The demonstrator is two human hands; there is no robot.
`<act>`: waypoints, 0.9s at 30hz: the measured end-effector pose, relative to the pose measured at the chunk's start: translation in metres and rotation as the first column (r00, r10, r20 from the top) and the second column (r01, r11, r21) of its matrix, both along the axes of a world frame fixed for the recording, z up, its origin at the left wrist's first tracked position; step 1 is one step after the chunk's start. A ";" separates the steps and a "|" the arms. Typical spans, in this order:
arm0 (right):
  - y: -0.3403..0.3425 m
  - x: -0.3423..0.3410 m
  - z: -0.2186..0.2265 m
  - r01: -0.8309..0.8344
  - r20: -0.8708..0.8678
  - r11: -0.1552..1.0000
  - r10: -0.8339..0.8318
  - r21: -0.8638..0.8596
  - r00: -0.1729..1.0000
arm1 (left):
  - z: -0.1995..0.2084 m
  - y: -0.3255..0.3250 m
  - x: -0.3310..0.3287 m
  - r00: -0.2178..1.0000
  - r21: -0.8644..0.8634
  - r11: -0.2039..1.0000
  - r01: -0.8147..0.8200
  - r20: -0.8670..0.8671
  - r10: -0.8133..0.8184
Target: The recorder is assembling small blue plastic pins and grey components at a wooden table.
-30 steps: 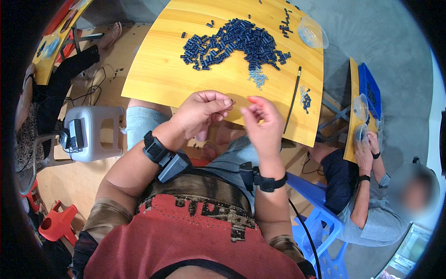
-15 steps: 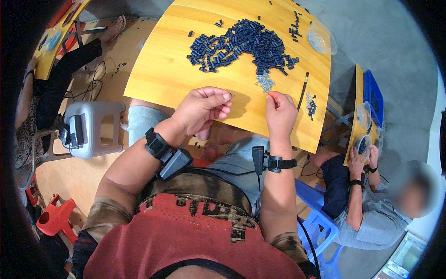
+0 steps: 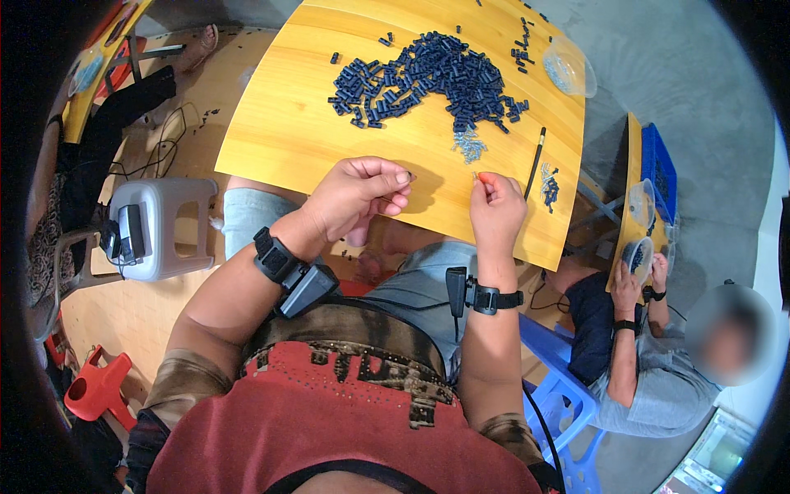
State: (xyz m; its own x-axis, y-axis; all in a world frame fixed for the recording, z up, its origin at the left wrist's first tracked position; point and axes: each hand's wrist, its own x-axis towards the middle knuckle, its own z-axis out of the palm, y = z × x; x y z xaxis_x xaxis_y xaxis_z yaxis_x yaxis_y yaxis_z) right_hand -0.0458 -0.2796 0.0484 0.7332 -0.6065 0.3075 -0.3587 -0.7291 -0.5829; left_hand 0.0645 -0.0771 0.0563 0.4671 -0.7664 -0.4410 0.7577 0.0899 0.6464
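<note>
Over the near edge of the yellow table (image 3: 280, 140), my left hand (image 3: 366, 193) is closed in a pinch; a tiny dark bit shows at its fingertips, mostly hidden. To its right, my right hand (image 3: 499, 210) pinches a small silvery metal piece (image 3: 476, 175), too small to name more exactly. Just beyond the right fingertips lies a little heap of shiny metal pieces (image 3: 470, 146). It adjoins a large pile of small black block-like parts (image 3: 444, 78). A dark stick-shaped tool (image 3: 536, 160) rests right of my right hand, beside a small group of black parts with metal in them (image 3: 550, 191).
A clear round tub (image 3: 568, 70) of metal pieces stands at the table's far right. At right, another person (image 3: 658, 387) handles a clear bowl (image 3: 638, 255) of dark parts near a blue tray (image 3: 661, 173). A grey stool (image 3: 160, 222) and red stool (image 3: 100, 387) stand left.
My right hand has dipped slightly toward me, and a small metal piece now shows at its fingertips. My left hand stays almost in place, still pinching.
</note>
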 end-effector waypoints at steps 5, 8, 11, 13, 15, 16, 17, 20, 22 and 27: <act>0.003 0.001 0.007 0.016 0.034 0.998 -0.018 0.053 0.999 | 0.001 0.001 0.000 1.000 -0.011 1.000 0.001 0.014 -0.001; 0.004 0.005 0.010 -0.014 0.045 1.000 0.014 0.011 0.999 | 0.002 0.001 -0.001 1.000 -0.001 1.000 0.003 0.012 -0.003; 0.002 0.007 0.007 -0.050 0.010 0.997 0.051 -0.065 0.999 | 0.000 0.000 -0.001 1.000 -0.002 1.000 0.001 0.015 -0.001; 0.002 0.007 0.006 -0.070 -0.044 0.990 0.065 -0.120 0.997 | -0.001 0.001 -0.002 1.000 -0.006 1.000 0.004 0.012 -0.004; 0.003 0.008 0.008 -0.075 -0.049 0.988 0.069 -0.136 0.996 | 0.000 0.000 -0.002 1.000 -0.005 1.000 0.003 0.011 -0.003; 0.003 0.009 0.010 -0.078 -0.055 0.985 0.071 -0.153 0.996 | 0.000 0.000 -0.002 1.000 -0.004 1.000 0.004 0.009 -0.004; 0.005 0.010 0.012 -0.078 -0.055 0.985 0.070 -0.154 0.996 | 0.000 0.001 -0.002 1.000 -0.005 1.000 0.004 0.009 -0.004; 0.008 0.013 0.015 -0.089 -0.127 0.978 0.066 -0.189 0.990 | -0.002 0.003 -0.002 1.000 -0.014 1.000 -0.007 0.012 0.007; 0.006 0.012 0.015 -0.107 -0.159 0.951 0.063 -0.289 0.985 | -0.004 0.001 -0.002 1.000 -0.002 1.000 0.002 0.014 -0.002; 0.011 0.008 0.015 -0.046 0.009 0.996 0.046 0.074 0.999 | 0.000 0.001 -0.004 1.000 0.008 1.000 0.008 0.013 -0.008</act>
